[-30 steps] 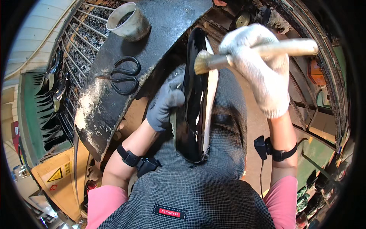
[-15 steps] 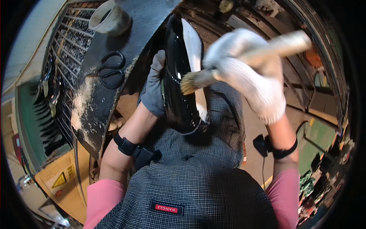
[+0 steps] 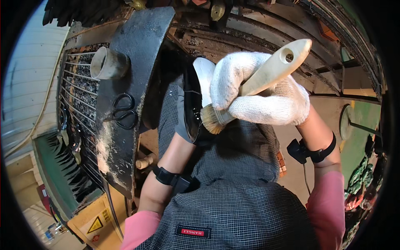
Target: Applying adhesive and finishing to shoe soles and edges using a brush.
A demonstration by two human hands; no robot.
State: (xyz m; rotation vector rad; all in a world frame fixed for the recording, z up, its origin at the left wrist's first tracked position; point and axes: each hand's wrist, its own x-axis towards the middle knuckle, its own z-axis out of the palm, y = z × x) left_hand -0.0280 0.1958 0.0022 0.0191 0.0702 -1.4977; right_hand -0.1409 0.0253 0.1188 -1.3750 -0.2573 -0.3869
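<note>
A glossy black shoe with a whitish face along one side is held over my apron-covered lap. My left hand, in a grey glove, grips it from the left; most of those fingers are hidden behind it. My right hand, in a white knitted glove, is closed around a wooden-handled paintbrush. The brush handle points up and to the right, with a hole near its end. Its pale bristles are at the shoe's near part, beside the shiny black surface; whether they touch it, I cannot tell.
To the left, a dark work board carries a dirty plastic cup and black-handled scissors. Beyond it are a metal-bar rack and a green tray with dark strips. Curved metal rails run along the far right.
The shoe appears more foreshortened and tilted. The bristles have moved toward its near end, and the brush handle points more upward. The view has shifted, showing more of the board's far end.
</note>
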